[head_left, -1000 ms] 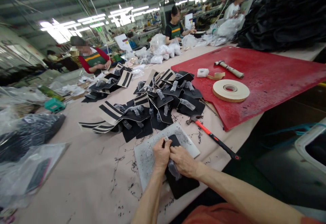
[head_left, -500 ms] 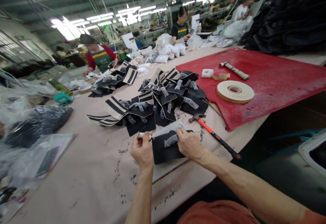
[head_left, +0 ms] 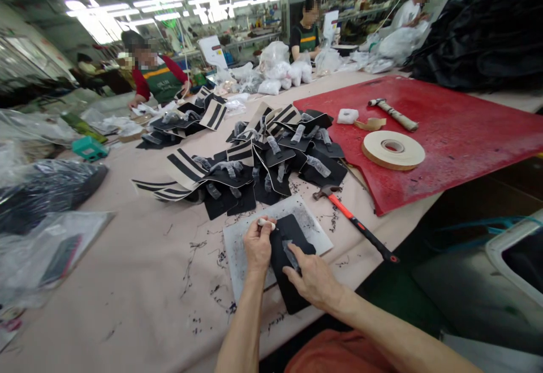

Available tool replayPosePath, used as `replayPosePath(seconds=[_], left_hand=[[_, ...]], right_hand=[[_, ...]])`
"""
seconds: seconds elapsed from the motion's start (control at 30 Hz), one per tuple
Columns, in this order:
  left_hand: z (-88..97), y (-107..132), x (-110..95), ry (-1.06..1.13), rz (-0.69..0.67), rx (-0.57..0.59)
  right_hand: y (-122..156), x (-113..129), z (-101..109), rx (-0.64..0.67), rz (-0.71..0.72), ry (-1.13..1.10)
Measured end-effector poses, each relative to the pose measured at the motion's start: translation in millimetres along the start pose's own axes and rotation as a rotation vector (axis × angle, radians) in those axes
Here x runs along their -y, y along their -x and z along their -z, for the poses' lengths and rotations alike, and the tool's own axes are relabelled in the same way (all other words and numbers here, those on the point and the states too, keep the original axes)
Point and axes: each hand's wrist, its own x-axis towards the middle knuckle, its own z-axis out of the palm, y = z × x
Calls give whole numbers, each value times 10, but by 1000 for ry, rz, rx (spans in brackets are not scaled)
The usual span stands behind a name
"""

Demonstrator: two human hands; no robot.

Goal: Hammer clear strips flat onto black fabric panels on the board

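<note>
A flat black panel (head_left: 285,291) lies slantwise over a pale board (head_left: 237,265), its lower end reaching past the board's near edge. On its middle is a piece wrapped in clear plastic (head_left: 290,253). My left hand (head_left: 258,248) is closed around a small white stick (head_left: 266,224) at the panel's upper left edge. My right hand (head_left: 316,282) rests on the panel, index finger and thumb spread on either side of the wrapped piece; its other fingers are partly hidden. Beyond the board lies a heap of similar black panels (head_left: 231,189), some showing pale undersides with black stripes.
A claw hammer (head_left: 354,221) with a red and black handle lies right of the board. On a red sheet (head_left: 458,129) are a tape roll (head_left: 392,149), a second hammer (head_left: 394,114) and a white block (head_left: 348,116). Plastic bags (head_left: 55,248) lie left. Co-workers sit across the table.
The black panel has turned from crosswise to lengthwise, uncovering more of the board. My left hand has moved right and up with the white stick; my right hand has moved lower, its fingers spreading.
</note>
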Motion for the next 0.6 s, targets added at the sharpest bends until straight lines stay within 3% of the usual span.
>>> replayPosePath(seconds=[0.17,0.6], left_hand=[[2,-14,153,26,9,19],[-14,24,48,-229,-111,59]], right_hand=[[-86,-29,45,9,-5,-34],[-95,-88,-99,-10,11,-122]])
